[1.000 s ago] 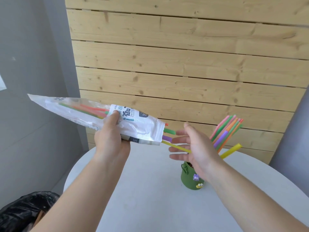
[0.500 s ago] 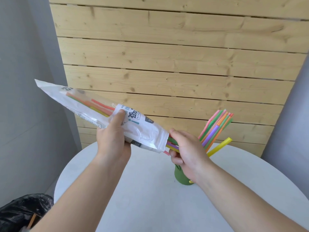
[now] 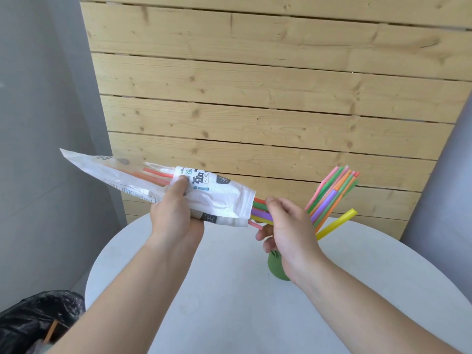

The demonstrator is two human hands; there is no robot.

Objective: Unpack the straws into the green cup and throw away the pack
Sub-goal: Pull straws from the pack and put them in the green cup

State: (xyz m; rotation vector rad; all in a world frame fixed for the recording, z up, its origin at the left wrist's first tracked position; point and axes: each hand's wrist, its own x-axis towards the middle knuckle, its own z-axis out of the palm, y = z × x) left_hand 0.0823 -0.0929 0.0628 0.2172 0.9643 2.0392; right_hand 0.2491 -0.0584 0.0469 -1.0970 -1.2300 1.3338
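Right hand [image 3: 286, 231]: pinches straw ends [image 3: 259, 215] poking from the pack's mouth, far as I see.
Left hand [image 3: 176, 215]: curled round pack [image 3: 224, 194], tilted above table [image 3: 229, 302].
Green cup [image 3: 276, 267]: on table, behind right wrist, loose straws [image 3: 329, 198] fanned inside.
Black bag [image 3: 33, 320]: lower left, beside table.

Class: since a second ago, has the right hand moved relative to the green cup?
Yes, barely: the right hand still sits over the green cup, but its fingers have curled leftward onto the pack's straw ends.
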